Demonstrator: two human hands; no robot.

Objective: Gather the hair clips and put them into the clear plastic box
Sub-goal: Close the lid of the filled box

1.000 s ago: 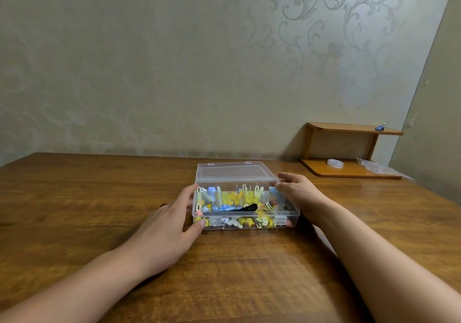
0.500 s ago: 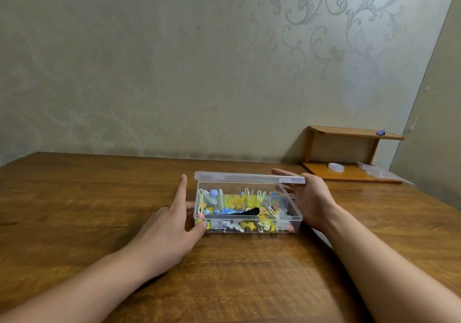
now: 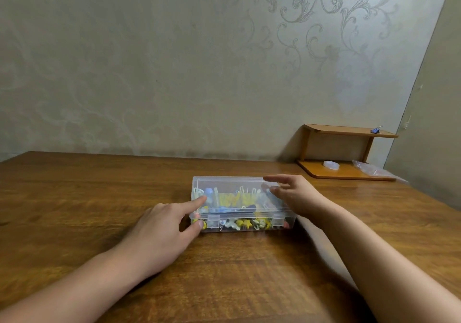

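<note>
On the left we see our left hand [image 3: 159,233] lying on the brown wooden worktop [image 3: 74,210], whose grain runs in long dark streaks. Its fingers [image 3: 193,203] are straight and a little apart: the index finger touches the left end of the lid, and the thumb touches the lower left corner of the clear plastic box [image 3: 240,204].

The box is a flat rectangle with rounded corners and stands in the middle of the worktop. Its lid [image 3: 232,185] lies down on it, and a small latch tab [image 3: 213,221] shows on the front wall. Through the plastic we see the hair clips [image 3: 234,199], mostly yellow, some blue, white and one black.

Our right hand [image 3: 296,195] is at the right end of the box, with the fingers relaxed and spread above the lid; we cannot tell if they touch it.

Far right, against the patterned wall, stands a small wooden shelf [image 3: 346,133] with a blue clip [image 3: 376,129] on top, a white round thing [image 3: 331,165] and a plastic bag [image 3: 371,169] on its base. The worktop in front of the box is open.
</note>
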